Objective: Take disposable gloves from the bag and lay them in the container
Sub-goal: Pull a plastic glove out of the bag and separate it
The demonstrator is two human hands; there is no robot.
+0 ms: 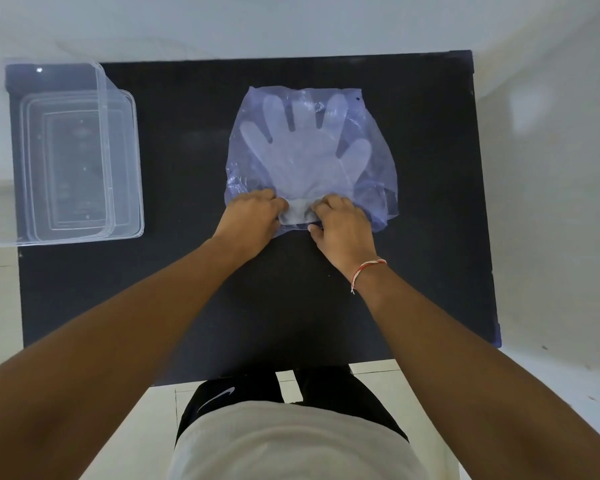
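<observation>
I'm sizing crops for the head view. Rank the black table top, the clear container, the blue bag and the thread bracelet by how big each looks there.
1. black table top
2. clear container and blue bag: these look close in area, so I will not rank one over the other
3. thread bracelet, by far the smallest

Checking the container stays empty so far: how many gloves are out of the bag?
0. The gloves lie stacked inside the bag, cuffs at its opening; the stack's number is hidden. The container holds none.
</observation>
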